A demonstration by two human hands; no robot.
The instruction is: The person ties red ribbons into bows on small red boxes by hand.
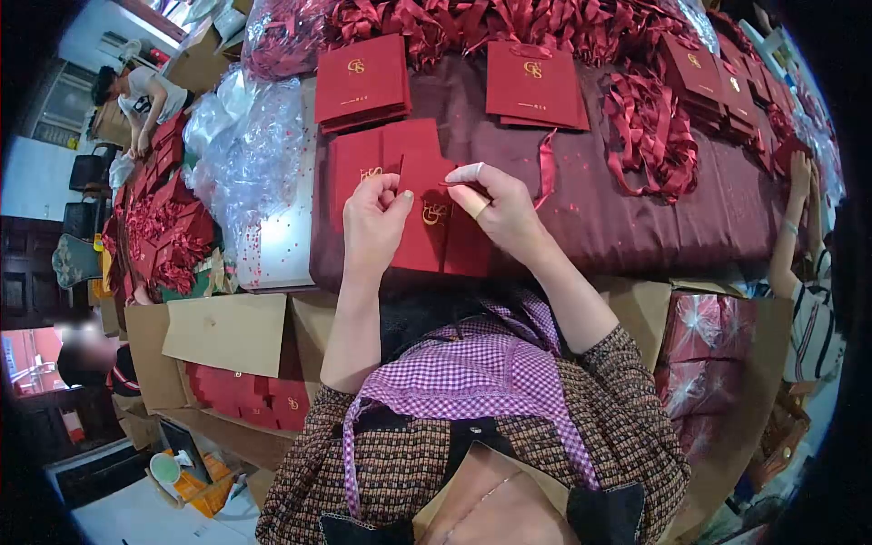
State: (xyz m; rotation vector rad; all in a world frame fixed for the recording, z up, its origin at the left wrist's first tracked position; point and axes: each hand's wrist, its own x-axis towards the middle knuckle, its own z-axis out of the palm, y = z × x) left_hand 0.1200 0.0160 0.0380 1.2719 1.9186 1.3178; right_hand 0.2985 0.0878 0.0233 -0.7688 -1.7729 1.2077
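Note:
Several flat red paper gift bags with gold lettering lie before me on a dark red cloth-covered surface, the nearest red gift bag [420, 241] directly under my hands. My left hand [377, 222] is closed in a pinch above its left side; what the fingertips hold is hard to make out. On the other side my right hand [498, 207] pinches a thin red ribbon end, with pale coverings on some fingers. A loose red ribbon [546, 170] lies just behind that hand. Two small piles, a left bag stack [361, 82] and a right bag stack [536, 86], sit farther back.
Heaped red ribbons [481, 27] line the far edge, with a ribbon bundle [649, 136] at right. Clear plastic wrap [245, 145] lies left. Below are an open carton [222, 336] of red bags and a carton [772, 363] of wrapped packs. Other people work at both sides.

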